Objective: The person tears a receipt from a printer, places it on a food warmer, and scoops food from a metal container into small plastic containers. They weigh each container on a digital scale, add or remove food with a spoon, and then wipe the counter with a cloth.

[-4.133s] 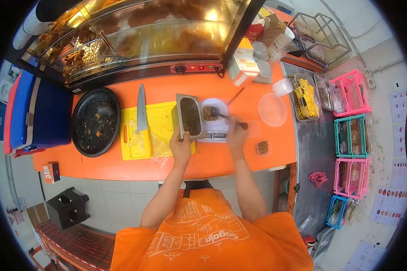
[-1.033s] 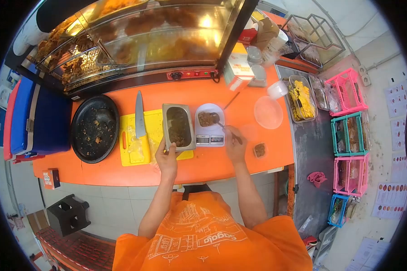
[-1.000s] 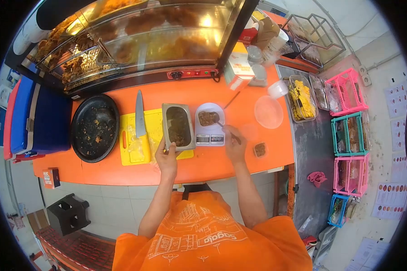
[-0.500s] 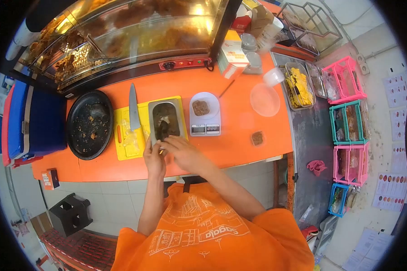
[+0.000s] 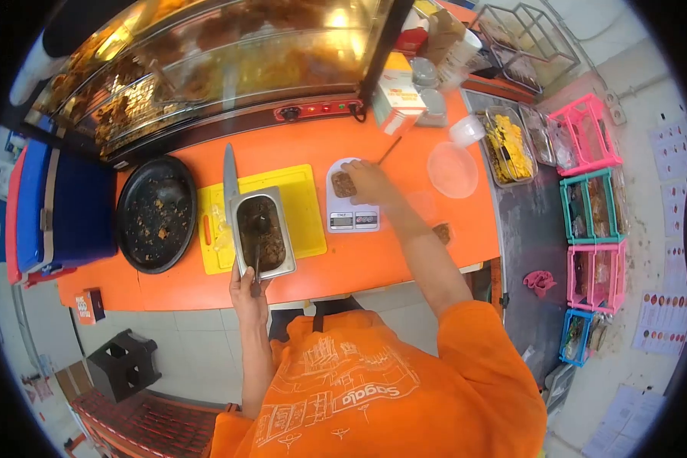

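Note:
My left hand grips the near end of a metal pan, which holds brown food and a dark spoon. The pan is over the left part of a yellow cutting board. My right hand is at the white kitchen scale, its fingers around a small clear container of brown food. A knife lies at the board's left side. Another small container of brown food sits to the right of the scale.
A black oval pan stands at the left. Behind the orange table is a heated display case. A round clear lid, a white cup and a tray of yellow food are on the right, beside colored baskets.
My right hand has left the pan and moved right to the container on the scale. The pan has shifted toward me and tilted differently, and its food and spoon show more.

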A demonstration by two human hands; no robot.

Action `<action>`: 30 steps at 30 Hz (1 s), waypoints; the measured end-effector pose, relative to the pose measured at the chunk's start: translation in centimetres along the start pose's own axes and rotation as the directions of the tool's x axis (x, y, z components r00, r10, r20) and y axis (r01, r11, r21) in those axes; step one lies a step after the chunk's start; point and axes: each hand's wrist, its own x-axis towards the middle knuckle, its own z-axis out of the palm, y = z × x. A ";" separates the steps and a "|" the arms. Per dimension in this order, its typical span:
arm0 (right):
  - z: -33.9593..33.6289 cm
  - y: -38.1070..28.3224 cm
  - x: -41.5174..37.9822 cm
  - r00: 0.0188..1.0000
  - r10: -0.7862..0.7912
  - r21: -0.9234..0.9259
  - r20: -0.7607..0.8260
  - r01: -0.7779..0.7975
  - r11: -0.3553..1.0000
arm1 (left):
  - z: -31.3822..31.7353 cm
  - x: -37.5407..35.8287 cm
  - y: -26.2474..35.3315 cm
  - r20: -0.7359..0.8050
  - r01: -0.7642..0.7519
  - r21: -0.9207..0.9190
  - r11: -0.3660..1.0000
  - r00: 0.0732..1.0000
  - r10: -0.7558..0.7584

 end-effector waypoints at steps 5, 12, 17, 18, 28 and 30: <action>3.9 5.5 -5.7 0.906 0.004 0.194 -0.424 0.087 0.977 | 0.5 0.6 -1.0 0.046 -0.011 0.021 1.000 0.999 0.010; 0.8 15.6 -21.6 0.734 0.647 0.587 -0.204 -0.437 0.681 | 2.1 0.6 -0.2 0.074 0.068 0.017 0.998 0.995 -0.069; 2.9 16.5 -24.5 0.589 0.774 0.531 -0.232 -0.590 0.609 | 2.6 1.5 -0.9 0.157 0.071 0.096 0.993 0.984 -0.085; 4.3 17.6 -24.6 0.631 0.743 0.554 -0.223 -0.545 0.629 | 3.7 1.4 -0.7 0.134 0.073 0.071 0.995 0.988 -0.082; 0.9 21.1 -22.2 0.072 0.800 0.753 -0.596 -0.294 0.588 | 3.5 0.9 -0.3 0.123 0.069 0.044 0.997 0.990 -0.074; -0.6 19.9 -17.4 0.217 0.631 0.582 -0.745 -0.251 0.774 | 3.6 1.0 -0.3 0.131 0.046 0.042 0.998 0.990 -0.051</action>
